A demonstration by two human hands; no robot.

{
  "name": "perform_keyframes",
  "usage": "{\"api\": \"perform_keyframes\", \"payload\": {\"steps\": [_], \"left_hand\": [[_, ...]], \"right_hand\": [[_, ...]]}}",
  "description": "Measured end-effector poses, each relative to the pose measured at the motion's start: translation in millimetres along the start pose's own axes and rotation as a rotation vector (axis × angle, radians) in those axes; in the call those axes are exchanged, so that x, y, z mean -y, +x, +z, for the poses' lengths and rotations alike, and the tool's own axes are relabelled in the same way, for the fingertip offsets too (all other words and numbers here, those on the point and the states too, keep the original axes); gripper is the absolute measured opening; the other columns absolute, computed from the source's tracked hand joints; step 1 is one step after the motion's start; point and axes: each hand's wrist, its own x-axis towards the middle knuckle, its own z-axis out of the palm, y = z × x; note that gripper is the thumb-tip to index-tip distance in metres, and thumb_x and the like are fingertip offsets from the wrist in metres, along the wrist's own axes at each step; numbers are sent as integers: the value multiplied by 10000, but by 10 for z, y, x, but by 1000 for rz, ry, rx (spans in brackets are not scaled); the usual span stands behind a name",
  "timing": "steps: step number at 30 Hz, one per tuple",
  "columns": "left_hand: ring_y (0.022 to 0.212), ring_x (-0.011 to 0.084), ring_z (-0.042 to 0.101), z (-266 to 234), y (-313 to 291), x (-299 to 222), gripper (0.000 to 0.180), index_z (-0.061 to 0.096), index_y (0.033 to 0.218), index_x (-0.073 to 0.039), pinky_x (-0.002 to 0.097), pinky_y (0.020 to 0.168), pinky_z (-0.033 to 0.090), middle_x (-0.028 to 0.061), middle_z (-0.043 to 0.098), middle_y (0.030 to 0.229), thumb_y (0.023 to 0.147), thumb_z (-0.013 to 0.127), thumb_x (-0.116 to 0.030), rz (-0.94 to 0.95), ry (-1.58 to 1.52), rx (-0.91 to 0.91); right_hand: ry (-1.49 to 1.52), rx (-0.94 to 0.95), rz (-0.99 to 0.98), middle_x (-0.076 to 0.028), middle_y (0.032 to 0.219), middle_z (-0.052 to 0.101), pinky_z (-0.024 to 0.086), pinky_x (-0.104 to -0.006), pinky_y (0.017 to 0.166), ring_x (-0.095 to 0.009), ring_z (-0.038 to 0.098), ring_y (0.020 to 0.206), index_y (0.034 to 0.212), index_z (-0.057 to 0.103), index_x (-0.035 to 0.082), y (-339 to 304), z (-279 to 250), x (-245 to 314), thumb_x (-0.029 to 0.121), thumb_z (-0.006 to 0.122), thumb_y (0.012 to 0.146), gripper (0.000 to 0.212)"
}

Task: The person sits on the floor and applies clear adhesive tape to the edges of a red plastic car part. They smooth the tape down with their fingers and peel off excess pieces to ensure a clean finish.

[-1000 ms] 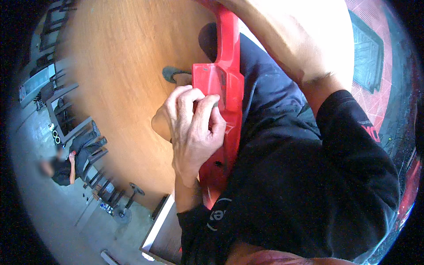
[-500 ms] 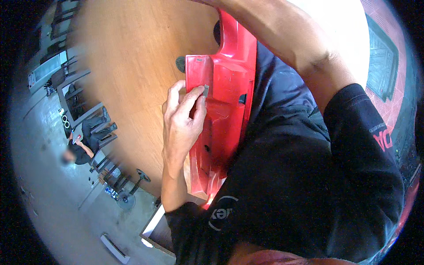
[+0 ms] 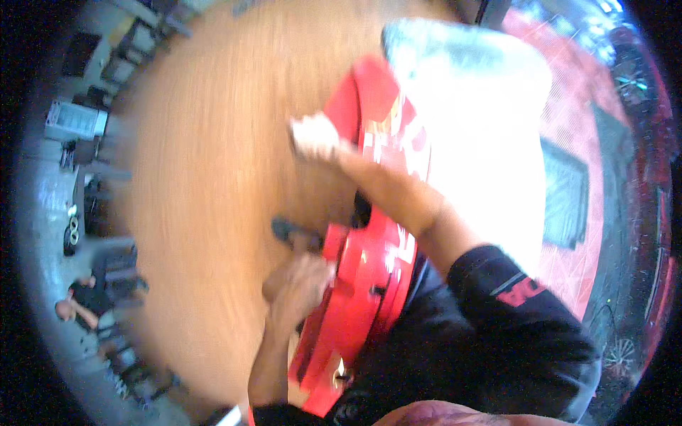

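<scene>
A long red moulded panel (image 3: 348,295), like a vehicle body part, lies slanting across my lap, its far end a broad red piece (image 3: 376,82). My left hand (image 3: 298,287) is at its left edge near the middle, fingers curled but smeared by motion. Whether the small grey piece seen earlier is still in those fingers cannot be made out. Farther up, my right hand (image 3: 316,138) is closed at the left edge of the far part, overexposed and blurred. It seems to touch the edge there; its grip is unclear.
Brown wood-look floor (image 3: 213,177) spreads to the left. A dark rounded thing (image 3: 284,231) lies beside the panel. At right are a glaring white surface (image 3: 483,142), a grey tray-like mat (image 3: 565,195) and pink patterned flooring (image 3: 518,35). A person (image 3: 85,298) sits among chairs at far left.
The view has swung, showing more of the panel's far end. My right hand has come into view at that end. My left hand, earlier pinching a small grey piece on the panel, is now blurred.
</scene>
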Motion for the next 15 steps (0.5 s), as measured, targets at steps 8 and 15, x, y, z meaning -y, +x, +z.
{"api": "perform_keyframes", "payload": {"steps": [8,15], "left_hand": [[906,361,633,441,7,267,84,590,843,-54,481,806,505,151,672,874,910,617,-99,61,-151,20],[897,388,650,549,-47,59,104,677,973,0,496,835,536,182,694,901,944,610,-74,-49,-162,-115]], "right_hand": [[16,370,153,-185,804,747,500,-502,850,-381,743,782,1001,645,78,-448,225,-258,277,613,915,220],[3,451,167,-181,878,767,495,-491,870,-360,758,842,1079,661,77,-587,301,-336,256,590,941,237]]}}
